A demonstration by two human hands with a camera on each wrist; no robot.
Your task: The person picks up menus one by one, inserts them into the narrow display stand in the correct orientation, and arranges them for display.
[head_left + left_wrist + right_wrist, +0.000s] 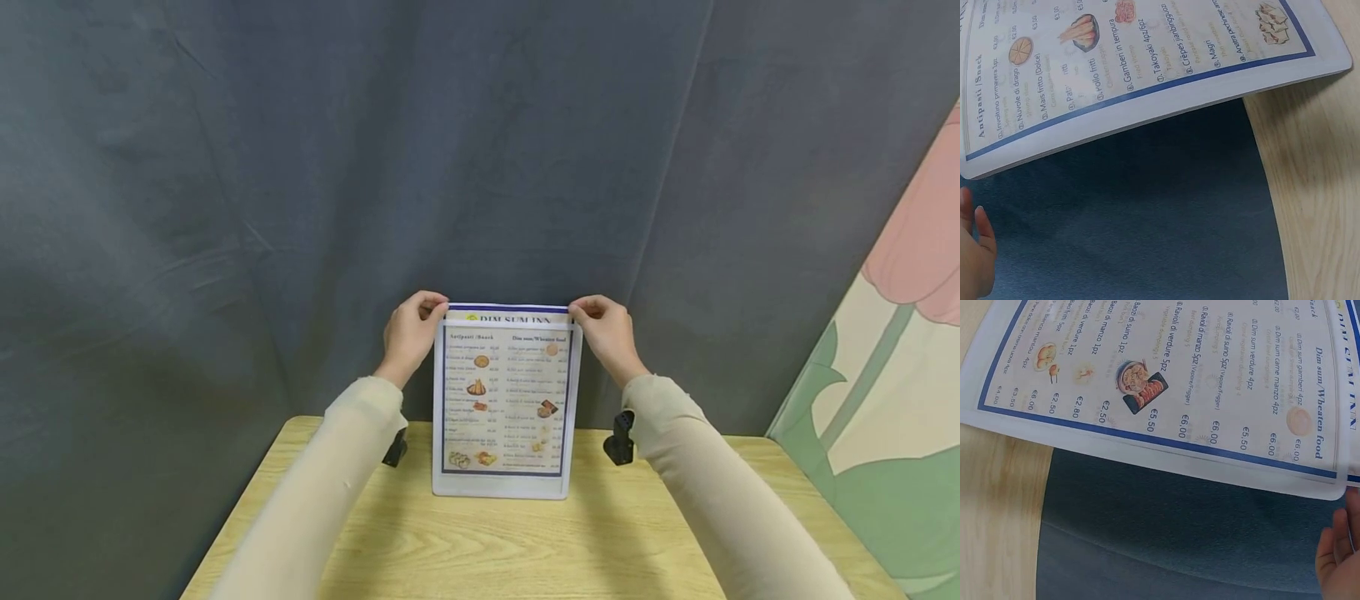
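A printed menu (504,400) in a clear holder stands upright on the wooden table (480,550), its lower edge on the tabletop. My left hand (411,333) pinches its top left corner and my right hand (604,332) pinches its top right corner. The menu sheet sticks out a little above the holder's top edge. In the left wrist view the menu (1147,50) fills the top, with part of the left hand (975,250) at the lower left. In the right wrist view the menu (1166,381) fills the top, with the right hand (1338,556) at the lower right.
A dark grey curtain (375,167) hangs close behind the table. A panel painted with a pink flower (892,350) stands at the right. Black wrist cameras (619,439) hang under both sleeves. The table's front half lies bare.
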